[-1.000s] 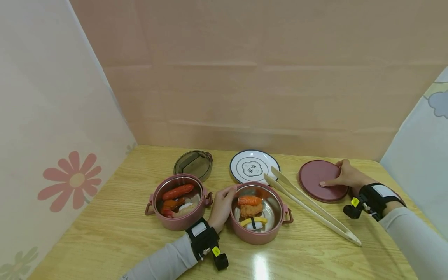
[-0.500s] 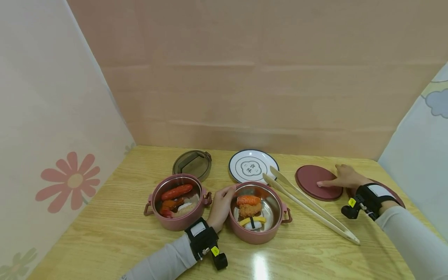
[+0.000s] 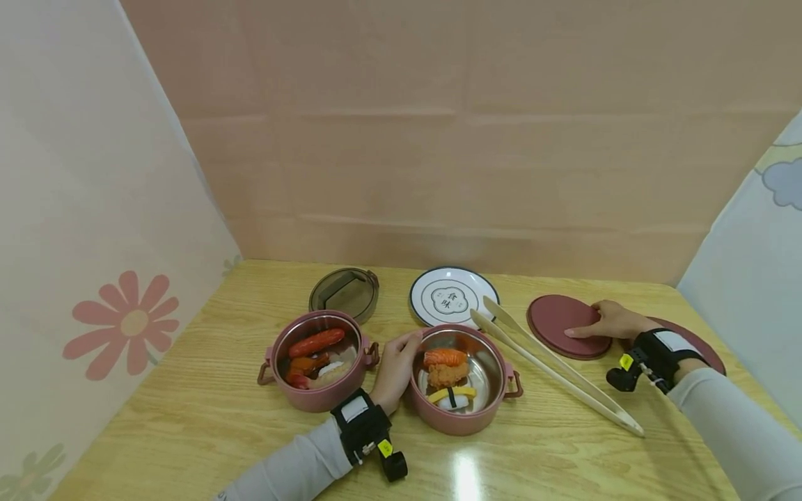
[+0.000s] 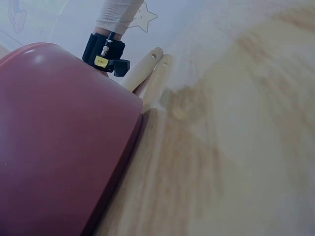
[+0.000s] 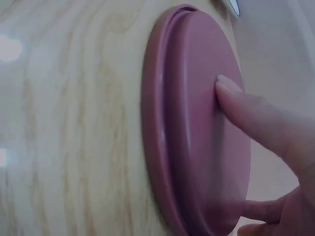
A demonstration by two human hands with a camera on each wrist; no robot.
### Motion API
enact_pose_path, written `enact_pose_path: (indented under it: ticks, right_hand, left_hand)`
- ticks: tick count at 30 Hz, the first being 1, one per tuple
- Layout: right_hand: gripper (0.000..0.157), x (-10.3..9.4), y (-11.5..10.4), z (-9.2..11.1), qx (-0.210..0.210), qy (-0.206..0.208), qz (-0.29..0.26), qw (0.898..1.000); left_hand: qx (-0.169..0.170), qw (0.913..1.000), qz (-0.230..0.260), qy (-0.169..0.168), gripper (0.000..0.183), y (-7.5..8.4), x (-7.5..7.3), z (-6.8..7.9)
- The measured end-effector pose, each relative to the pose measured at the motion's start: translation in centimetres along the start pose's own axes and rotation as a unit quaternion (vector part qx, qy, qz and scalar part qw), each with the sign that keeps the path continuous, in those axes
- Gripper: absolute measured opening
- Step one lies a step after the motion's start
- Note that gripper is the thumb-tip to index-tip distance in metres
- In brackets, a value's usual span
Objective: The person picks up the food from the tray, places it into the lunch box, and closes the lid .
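At the left side of the right-hand pink pot (image 3: 454, 422), my left hand (image 3: 395, 372) grips the rim; part of the fingers is hidden. That pot holds toy food: a salmon sushi, a fried piece and an egg sushi (image 3: 452, 399). Its pink outer wall fills much of the left wrist view (image 4: 59, 137). My right hand (image 3: 610, 322) is at a round dark-pink lid (image 3: 557, 319) lying on the table. In the right wrist view, the thumb (image 5: 251, 110) presses the lid's top (image 5: 206, 132) and other fingers (image 5: 263, 210) meet its edge.
A second pink pot (image 3: 321, 400) with a toy sausage and shrimp stands left. Behind it lies a brown lid (image 3: 360, 299). Wooden tongs (image 3: 564, 379) lean on a white plate (image 3: 432, 289). Another dark-pink lid (image 3: 702, 342) lies partly under the right wrist.
The right-hand lid has come down and slightly left onto the table. The right fingers rose off its edge, then lowered back to it. The left hand stays at the pot.
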State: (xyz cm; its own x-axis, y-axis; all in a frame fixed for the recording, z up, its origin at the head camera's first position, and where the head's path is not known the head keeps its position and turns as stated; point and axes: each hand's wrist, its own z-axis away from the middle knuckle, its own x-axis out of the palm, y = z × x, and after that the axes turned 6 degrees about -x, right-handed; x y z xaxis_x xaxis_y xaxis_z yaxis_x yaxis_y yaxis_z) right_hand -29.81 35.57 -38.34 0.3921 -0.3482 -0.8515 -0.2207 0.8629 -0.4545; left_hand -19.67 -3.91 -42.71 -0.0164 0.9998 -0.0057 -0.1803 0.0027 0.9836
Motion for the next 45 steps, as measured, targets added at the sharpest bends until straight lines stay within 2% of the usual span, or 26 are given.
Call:
enact_pose_path:
  ticks: [4,9,15,18,25,27,31,33,35,37,39,41,42,43,45]
  right_hand:
    - [0.097,0.0,0.0,0.2,0.013,0.002,-0.038,0.999]
    - [0.101,-0.2,0.0,0.4,0.019,0.037,-0.095,0.995]
    - [0.080,-0.4,-0.1,0.5,-0.018,0.102,-0.113,0.988]
    - [0.074,-0.4,0.0,0.7,-0.033,0.103,-0.138,0.984]
    - [0.076,-0.9,-0.6,1.2,-0.030,0.087,-0.206,0.974]
    - [0.073,-1.0,-0.8,1.4,-0.026,0.083,-0.240,0.967]
    - [0.065,-1.4,-1.4,1.9,-0.021,0.088,-0.320,0.943]
    - [0.062,-1.7,-1.8,2.2,-0.029,0.097,-0.339,0.935]
    - [0.058,-2.1,-2.4,2.7,-0.040,0.111,-0.331,0.936]
    - [0.054,-2.4,-3.2,3.2,-0.054,0.133,-0.298,0.944]
    - [0.052,-2.6,-4.4,3.9,-0.082,0.167,-0.240,0.953]
    - [0.050,-2.7,-5.9,4.6,-0.119,0.206,-0.176,0.955]
    - [0.049,-2.6,-6.7,5.0,-0.150,0.234,-0.132,0.952]
    - [0.050,-2.5,-7.6,5.3,-0.180,0.261,-0.091,0.944]
    - [0.050,-2.1,-9.4,5.9,-0.234,0.312,-0.016,0.921]
  left_hand:
    - [-0.002,1.0000,0.001,-0.001,0.043,0.0,0.1,0.0]
    - [0.000,1.0000,0.002,-0.002,0.043,0.0,0.1,0.0]
    - [0.000,1.0000,0.002,-0.003,0.044,0.0,0.1,0.0]
    - [0.000,1.0000,0.003,-0.004,0.043,0.1,0.1,0.0]
    - [0.007,1.0000,0.001,-0.002,0.044,0.1,0.0,0.1]
    - [0.008,1.0000,-0.001,-0.001,0.045,0.1,0.0,0.1]
    - [0.006,1.0000,-0.001,0.000,0.045,0.1,0.0,0.1]
    - [0.006,1.0000,-0.002,0.000,0.045,0.1,0.0,0.1]
    - [0.006,1.0000,-0.004,0.000,0.045,0.1,0.0,0.2]
    - [0.005,1.0000,-0.005,0.001,0.045,0.2,0.0,0.3]
    - [0.003,1.0000,-0.006,0.002,0.045,0.2,0.0,0.3]
    - [-0.002,1.0000,-0.004,0.002,0.046,0.3,0.0,0.4]
    - [-0.004,1.0000,-0.003,0.001,0.046,0.3,0.0,0.3]
    - [-0.006,1.0000,-0.002,-0.001,0.046,0.3,0.0,0.3]
    - [-0.009,1.0000,0.000,-0.002,0.045,0.4,0.0,0.3]
